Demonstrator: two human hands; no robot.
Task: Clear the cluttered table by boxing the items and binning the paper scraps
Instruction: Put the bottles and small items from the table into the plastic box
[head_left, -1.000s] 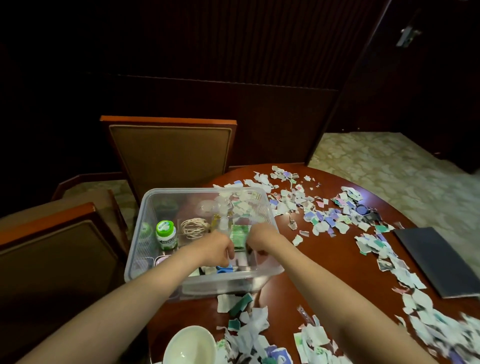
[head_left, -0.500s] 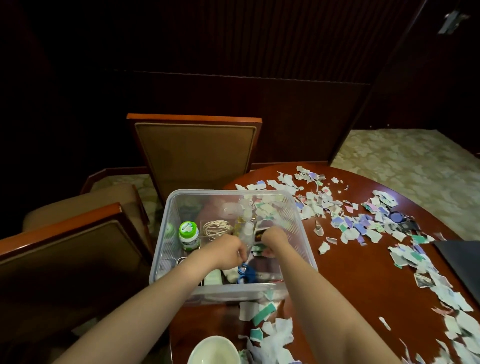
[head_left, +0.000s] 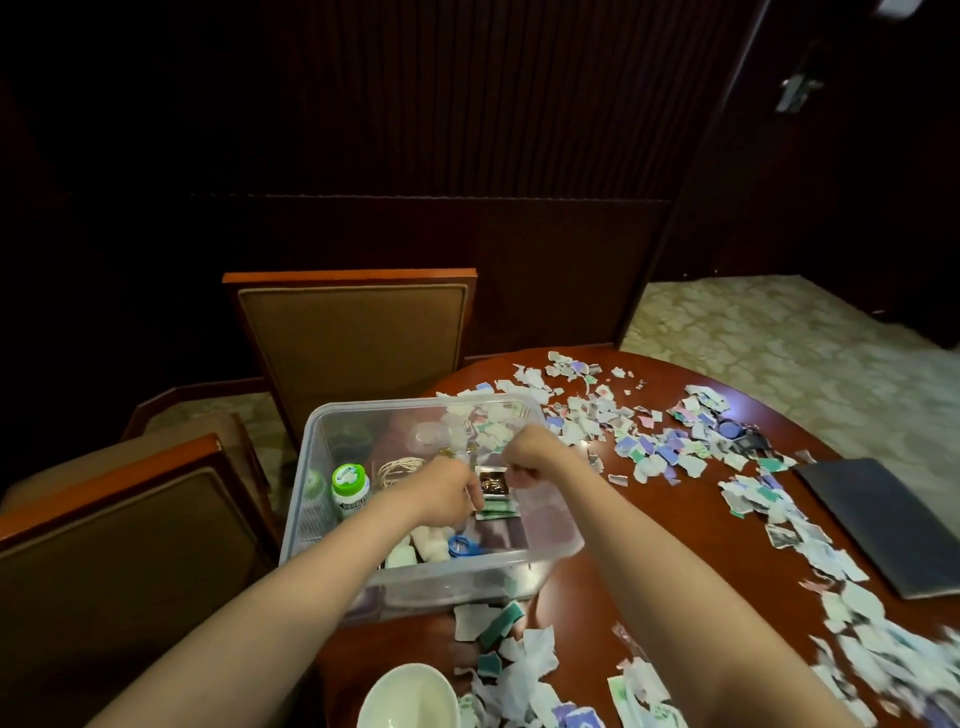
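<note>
A clear plastic box (head_left: 306, 499) stands at the left edge of the round wooden table (head_left: 680, 551). It holds a green-capped bottle (head_left: 349, 482), a coil of string (head_left: 399, 469), blue-handled scissors (head_left: 464, 546) and white items. Both of my hands are inside it. My left hand (head_left: 441, 493) and my right hand (head_left: 530, 454) have curled fingers at the two sides of a small dark packet (head_left: 492, 486), which lies over a green packet (head_left: 497, 513). Torn paper scraps (head_left: 649, 447) cover the table to the right and the front.
A white bowl (head_left: 410, 696) sits at the table's near edge, beside scraps. A dark flat notebook (head_left: 893, 530) lies at the right. Two padded wooden chairs stand close by, one (head_left: 353, 338) behind the box and one (head_left: 104, 551) to its left. A small dark object (head_left: 745, 441) lies among the far scraps.
The view has shifted. Both hands stayed in the box and rose slightly; a dark packet now shows between them on top of the green one.
</note>
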